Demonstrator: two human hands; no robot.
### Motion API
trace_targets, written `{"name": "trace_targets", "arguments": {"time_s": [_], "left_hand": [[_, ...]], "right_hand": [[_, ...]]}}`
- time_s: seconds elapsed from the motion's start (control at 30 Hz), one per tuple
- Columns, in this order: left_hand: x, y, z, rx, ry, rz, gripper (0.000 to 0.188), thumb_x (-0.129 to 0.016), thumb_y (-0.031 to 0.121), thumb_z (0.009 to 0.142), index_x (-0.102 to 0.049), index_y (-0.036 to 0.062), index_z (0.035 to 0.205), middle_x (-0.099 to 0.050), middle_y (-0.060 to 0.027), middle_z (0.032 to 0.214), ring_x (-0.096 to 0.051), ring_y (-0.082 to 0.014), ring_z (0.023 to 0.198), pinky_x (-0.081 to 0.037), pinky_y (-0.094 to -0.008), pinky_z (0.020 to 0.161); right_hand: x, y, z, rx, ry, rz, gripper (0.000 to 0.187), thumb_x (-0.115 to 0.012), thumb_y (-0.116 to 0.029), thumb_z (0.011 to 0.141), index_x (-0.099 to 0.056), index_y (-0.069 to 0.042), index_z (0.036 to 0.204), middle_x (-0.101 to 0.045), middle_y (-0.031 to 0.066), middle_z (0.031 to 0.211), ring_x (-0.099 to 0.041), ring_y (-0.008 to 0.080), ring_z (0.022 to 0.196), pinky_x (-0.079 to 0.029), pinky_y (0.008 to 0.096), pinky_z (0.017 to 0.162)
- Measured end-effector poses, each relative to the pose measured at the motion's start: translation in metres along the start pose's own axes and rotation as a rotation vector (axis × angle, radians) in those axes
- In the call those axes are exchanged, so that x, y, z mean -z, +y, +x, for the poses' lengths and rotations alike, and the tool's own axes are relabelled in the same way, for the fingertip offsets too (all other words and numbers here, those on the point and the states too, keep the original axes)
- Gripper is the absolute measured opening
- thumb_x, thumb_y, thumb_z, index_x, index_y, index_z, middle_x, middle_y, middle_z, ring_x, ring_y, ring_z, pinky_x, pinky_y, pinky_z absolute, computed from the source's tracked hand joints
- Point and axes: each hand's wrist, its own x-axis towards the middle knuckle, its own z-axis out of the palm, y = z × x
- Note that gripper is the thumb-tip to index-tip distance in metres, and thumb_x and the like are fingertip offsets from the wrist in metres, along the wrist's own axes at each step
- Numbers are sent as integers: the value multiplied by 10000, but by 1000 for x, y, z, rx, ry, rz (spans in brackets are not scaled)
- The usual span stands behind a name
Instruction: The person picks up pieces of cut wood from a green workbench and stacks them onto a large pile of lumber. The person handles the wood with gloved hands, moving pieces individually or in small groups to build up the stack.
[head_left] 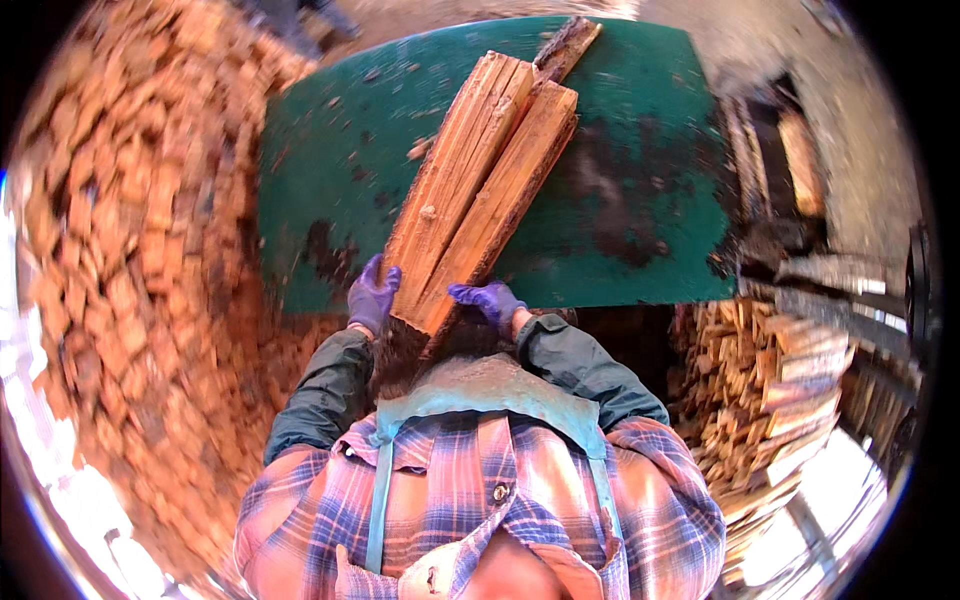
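Observation:
Split firewood logs (462, 180) lie side by side at a slant on a green tabletop (640, 80), their near ends reaching past its front edge towards my apron. A narrower bark-covered piece (568, 48) sticks out beyond their far ends. My left hand (371, 298), in a purple glove, grips the left side of the near end, thumb against the wood. On the opposite side my right hand (490, 302), gloved alike, is closed against the right-hand log, its fingers partly hidden beneath. The logs sit between my two hands.
A tall stack of split firewood (140, 230) rises along the left. More stacked wood (740, 380) stands at the lower right, below dark rails (840, 310). Bark crumbs and dark dirt (630, 190) mark the tabletop. Long pieces (800, 160) lie beyond its right edge.

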Motion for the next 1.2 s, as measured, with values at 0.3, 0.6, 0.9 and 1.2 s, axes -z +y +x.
{"name": "trace_targets", "arguments": {"time_s": [0.3,0.6,0.9,1.2], "left_hand": [[-43,-138,-85,224,-212,-713,676,-715,331,903,-413,-2,1407,-582,-135,1307,-552,-238,1190,-433,-362,1029],[-26,-117,-87,267,-53,-646,836,-835,448,739,-451,40,1360,-609,-151,1243,-583,-276,1144,-448,-390,1002],[-13,-101,-68,198,127,-298,556,-745,336,799,-596,32,1239,-678,-214,1117,-643,-383,1042,-501,-437,907],[53,-113,-5,32,320,-219,236,-591,294,846,-653,78,918,-672,-230,871,-659,-415,840,-526,-493,716]], "right_hand": [[-41,-17,-16,-28,121,-499,549,-824,-305,781,-617,15,1176,-687,77,1047,-629,156,928,-504,320,796],[-24,-6,-4,127,218,-658,705,-812,-356,789,-516,68,1267,-640,136,1174,-613,202,1030,-500,342,871],[9,-54,12,169,187,-509,485,-793,-334,815,-579,-35,1130,-628,45,1000,-592,166,887,-480,329,769],[-13,-63,26,223,266,-498,355,-753,-345,841,-609,-106,1060,-592,5,854,-578,156,779,-472,330,693]]}}
